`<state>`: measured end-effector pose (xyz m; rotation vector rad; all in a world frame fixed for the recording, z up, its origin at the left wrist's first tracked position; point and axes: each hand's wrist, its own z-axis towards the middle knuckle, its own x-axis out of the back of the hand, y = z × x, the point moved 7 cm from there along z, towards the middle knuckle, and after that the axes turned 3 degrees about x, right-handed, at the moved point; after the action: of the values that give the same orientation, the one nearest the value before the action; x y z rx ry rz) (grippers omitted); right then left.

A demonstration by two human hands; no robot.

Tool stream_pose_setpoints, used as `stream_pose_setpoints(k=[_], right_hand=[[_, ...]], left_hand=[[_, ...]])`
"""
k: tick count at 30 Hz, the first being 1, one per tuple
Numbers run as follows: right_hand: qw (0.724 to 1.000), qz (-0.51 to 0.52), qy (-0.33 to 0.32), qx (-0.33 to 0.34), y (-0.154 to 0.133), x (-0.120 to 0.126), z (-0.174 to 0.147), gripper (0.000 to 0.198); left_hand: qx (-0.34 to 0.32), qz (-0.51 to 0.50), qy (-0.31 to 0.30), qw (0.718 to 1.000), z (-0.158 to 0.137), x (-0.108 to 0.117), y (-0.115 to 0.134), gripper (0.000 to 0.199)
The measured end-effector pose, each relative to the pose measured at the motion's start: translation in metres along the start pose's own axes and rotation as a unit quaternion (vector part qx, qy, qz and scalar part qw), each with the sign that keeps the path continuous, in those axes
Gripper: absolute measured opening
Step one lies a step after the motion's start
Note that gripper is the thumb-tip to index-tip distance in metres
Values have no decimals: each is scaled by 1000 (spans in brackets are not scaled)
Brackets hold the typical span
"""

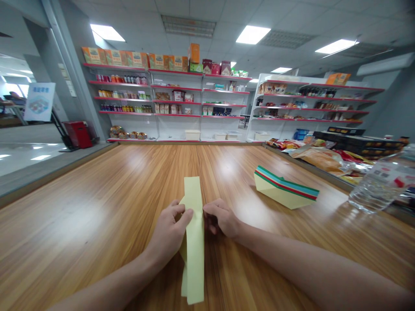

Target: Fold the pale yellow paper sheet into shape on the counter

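Note:
A pale yellow sheet of paper (195,255), folded into a long narrow strip with layers showing on its left side, lies lengthwise before me on the wooden table. My left hand (170,226) pinches its left edge, thumb on top and fingers partly beneath. At the opposite edge, my right hand (223,218) is closed, thumb and index finger pressed together against the paper's right fold. Off to the right sits a folded paper boat (285,190), yellow with green, blue, red and dark stripes along its upper rim.
A clear plastic bottle (372,185) stands at the table's right edge. Beyond that edge are snack packets (324,160) and black boxes (359,140). Stocked shelves (177,93) line the back; a sign board (39,101) stands far left. The wooden table (81,207) stretches around my hands.

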<state>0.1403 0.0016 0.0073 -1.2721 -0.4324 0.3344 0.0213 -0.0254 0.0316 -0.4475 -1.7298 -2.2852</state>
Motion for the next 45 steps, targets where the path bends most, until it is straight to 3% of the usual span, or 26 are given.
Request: stream_pose_setpoints(k=[26,33,37,45], right_hand=[[992,-101,-70,33,-8,-7,-5,41],[998,6,-59,28,-8,-7,-5,35],[997,6,-74,31,-6,-9,-7,33],[989,-119,-80,47,-15,-12,-8,38]], left_hand=[[-57,29,-1,998,-6,3,14,35],[-71,32,-2,997,-7,5,20,33],[-75,31,0,997,-8,5,22,34],[-76,42,5,996,-8,4,19,35]])
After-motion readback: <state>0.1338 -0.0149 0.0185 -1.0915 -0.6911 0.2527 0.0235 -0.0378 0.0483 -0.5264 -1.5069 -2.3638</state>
